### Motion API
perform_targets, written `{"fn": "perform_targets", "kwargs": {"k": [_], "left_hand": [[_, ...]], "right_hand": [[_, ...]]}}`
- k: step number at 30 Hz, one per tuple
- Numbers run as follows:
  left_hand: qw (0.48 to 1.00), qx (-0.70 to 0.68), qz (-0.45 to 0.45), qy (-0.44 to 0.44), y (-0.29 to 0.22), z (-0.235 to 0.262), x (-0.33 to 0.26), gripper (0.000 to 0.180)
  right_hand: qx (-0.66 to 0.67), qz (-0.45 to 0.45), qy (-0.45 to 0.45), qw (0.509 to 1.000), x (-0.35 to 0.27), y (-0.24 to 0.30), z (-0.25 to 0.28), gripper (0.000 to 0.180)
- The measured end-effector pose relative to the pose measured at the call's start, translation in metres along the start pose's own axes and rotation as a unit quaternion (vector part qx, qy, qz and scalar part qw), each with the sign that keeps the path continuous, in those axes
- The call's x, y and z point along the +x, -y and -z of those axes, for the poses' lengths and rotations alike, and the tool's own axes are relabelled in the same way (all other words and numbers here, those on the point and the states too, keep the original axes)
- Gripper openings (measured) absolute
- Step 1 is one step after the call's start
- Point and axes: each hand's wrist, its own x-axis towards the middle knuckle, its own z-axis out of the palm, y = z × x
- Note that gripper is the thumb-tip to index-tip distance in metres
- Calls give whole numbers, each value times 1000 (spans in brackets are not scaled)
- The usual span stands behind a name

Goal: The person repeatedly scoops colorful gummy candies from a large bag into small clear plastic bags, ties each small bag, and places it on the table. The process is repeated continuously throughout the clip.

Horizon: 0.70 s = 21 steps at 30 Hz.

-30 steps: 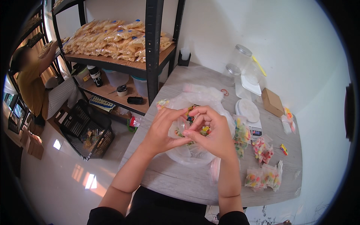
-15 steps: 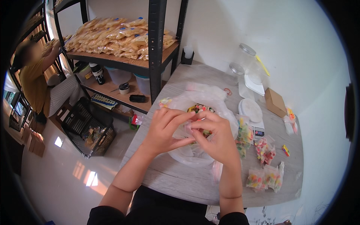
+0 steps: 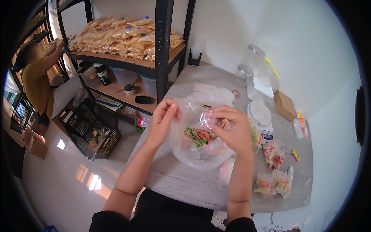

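A large translucent plastic bag [image 3: 197,164] stands with its mouth spread on the table, wrapped candies [image 3: 201,137] in green, red and orange lying inside. At the bag's left rim is my left hand [image 3: 164,119], thumb and fingers pinched together on plastic. Over the right side of the mouth, my right hand [image 3: 231,127] has thumb and fingers bent around a piece of clear plastic that looks like a small bag [image 3: 199,112]. That plastic stretches toward my left hand; where it ends against the big bag is hard to tell.
Right of the bag are a scale [image 3: 267,136] with round white lids [image 3: 258,113], filled candy packets [image 3: 273,155], more packets [image 3: 272,183] and a cardboard box [image 3: 284,105]. Jars [image 3: 255,56] stand behind. Leftward are a loaded shelf [image 3: 116,38], a black crate [image 3: 92,129] and a seated person [image 3: 38,81].
My hands have moved apart from close together above the bag: the left went left to its rim, the right slightly right. More candies show, and clear plastic is now spread between the hands.
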Motion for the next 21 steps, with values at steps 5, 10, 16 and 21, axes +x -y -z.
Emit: {"fn": "perform_targets", "kwargs": {"k": [5,10,16,21], "left_hand": [[980,127,-135,-72,-3,-4,-4,16],[974,154,-139,-86,-2,0,-6,16],[977,161,-115,-79,-7,6,0,20],[826,430,-362,48,-25,-7,-2,61]], "right_hand": [[8,-29,39,999,0,0,3,23],[40,-63,32,997,3,-7,3,23],[18,-28,-7,999,3,-8,-2,25],[-68,-50,22,996,-1,1,-5,17]]}}
